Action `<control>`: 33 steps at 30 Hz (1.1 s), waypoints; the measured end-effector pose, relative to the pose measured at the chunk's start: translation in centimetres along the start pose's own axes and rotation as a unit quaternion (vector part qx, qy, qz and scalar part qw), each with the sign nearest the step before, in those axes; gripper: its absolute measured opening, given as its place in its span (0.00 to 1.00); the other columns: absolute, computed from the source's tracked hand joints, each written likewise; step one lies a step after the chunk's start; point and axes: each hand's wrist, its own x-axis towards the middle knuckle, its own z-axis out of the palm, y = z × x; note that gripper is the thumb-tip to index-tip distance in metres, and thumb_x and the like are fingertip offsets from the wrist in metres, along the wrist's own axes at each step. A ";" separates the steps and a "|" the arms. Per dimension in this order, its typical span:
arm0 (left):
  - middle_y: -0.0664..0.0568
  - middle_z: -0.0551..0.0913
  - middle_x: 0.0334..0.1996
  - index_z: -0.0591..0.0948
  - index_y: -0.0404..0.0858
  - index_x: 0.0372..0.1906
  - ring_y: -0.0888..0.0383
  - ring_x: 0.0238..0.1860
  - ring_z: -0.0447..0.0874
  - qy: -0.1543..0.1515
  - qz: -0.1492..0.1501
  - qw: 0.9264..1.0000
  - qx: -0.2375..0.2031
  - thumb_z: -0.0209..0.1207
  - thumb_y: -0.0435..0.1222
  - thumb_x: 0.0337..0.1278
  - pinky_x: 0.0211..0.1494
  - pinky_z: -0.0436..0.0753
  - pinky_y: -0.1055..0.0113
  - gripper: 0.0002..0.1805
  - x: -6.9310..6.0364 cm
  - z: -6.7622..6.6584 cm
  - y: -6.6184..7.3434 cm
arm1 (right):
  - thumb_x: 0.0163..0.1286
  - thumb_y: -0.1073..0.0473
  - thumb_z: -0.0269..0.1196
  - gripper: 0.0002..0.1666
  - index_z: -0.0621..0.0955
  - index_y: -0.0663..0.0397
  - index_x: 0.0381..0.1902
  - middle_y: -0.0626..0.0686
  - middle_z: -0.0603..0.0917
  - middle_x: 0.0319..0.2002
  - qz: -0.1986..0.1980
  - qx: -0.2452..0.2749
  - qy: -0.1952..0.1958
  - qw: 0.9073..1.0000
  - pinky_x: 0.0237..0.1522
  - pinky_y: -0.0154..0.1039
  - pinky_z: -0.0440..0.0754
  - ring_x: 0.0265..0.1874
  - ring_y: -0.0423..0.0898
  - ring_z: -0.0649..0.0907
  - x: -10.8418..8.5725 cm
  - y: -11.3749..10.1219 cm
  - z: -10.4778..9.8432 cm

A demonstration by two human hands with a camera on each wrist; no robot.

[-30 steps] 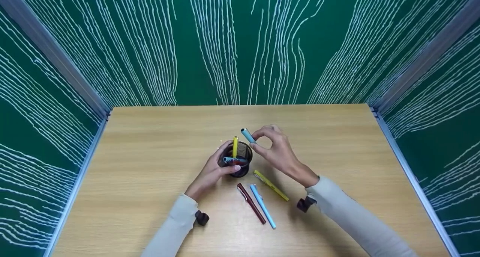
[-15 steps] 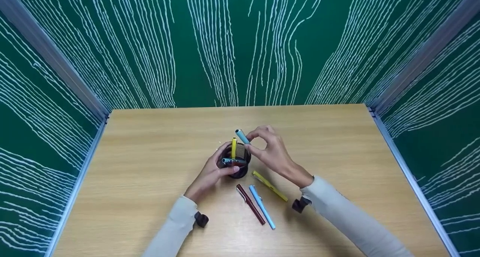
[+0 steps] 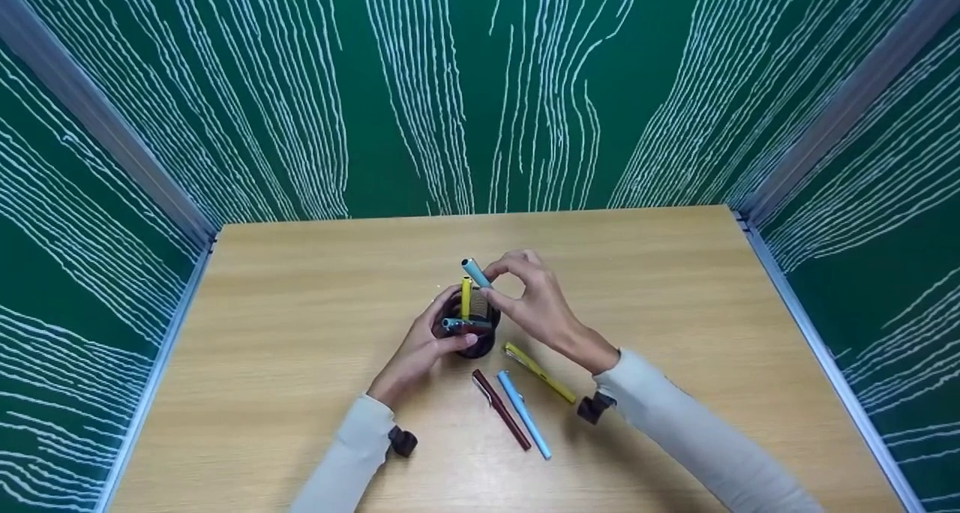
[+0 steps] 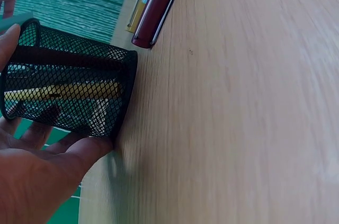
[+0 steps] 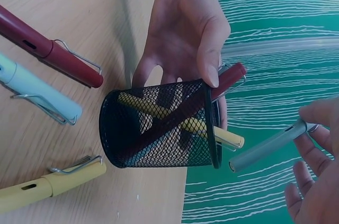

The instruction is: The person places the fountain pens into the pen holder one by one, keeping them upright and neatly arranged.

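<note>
The left hand point(image 3: 420, 343) grips a mesh pen cup point(image 5: 159, 156) beside the right hand point(image 3: 536, 301), which pinches a light-blue pen point(image 5: 267, 147); loading apparently needs it angled inward.

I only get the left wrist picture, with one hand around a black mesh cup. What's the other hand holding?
Observer: The right hand pinches a pale blue-green pen near its clip end.
Operator: Ooh! Is it inside the mesh cup?
Observer: No. The right wrist view shows it outside, with a small gap between its free end and the rim.
Operator: And what's poking out of the top?
Observer: At least a dark red pen and a yellow pen, both with their clips showing.
</note>
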 end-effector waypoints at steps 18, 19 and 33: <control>0.45 0.72 0.80 0.66 0.46 0.87 0.45 0.81 0.67 0.001 0.011 1.000 -0.013 0.74 0.32 0.66 0.86 0.58 0.46 0.47 0.0 0.0 0.0 | 0.72 0.65 0.76 0.09 0.91 0.55 0.48 0.49 0.90 0.46 -0.012 0.009 -0.011 1.000 0.62 0.52 0.76 0.55 0.50 0.79 0.1 -0.3 1.4; 0.46 0.72 0.80 0.66 0.46 0.87 0.45 0.81 0.67 0.000 0.012 1.000 -0.012 0.74 0.32 0.66 0.86 0.59 0.46 0.47 0.0 0.0 0.0 | 0.72 0.65 0.76 0.09 0.91 0.55 0.48 0.49 0.90 0.46 -0.012 0.010 -0.011 1.000 0.62 0.51 0.76 0.55 0.50 0.79 0.1 -0.3 1.5; 0.42 0.68 0.83 0.56 0.41 0.90 0.46 0.78 0.72 -0.002 -0.013 0.999 -0.043 0.74 0.31 0.66 0.80 0.71 0.56 0.53 -0.1 0.2 0.1 | 0.72 0.65 0.77 0.09 0.90 0.56 0.48 0.52 0.89 0.46 -0.006 0.021 -0.018 1.000 0.59 0.61 0.83 0.53 0.50 0.81 -0.7 0.4 3.0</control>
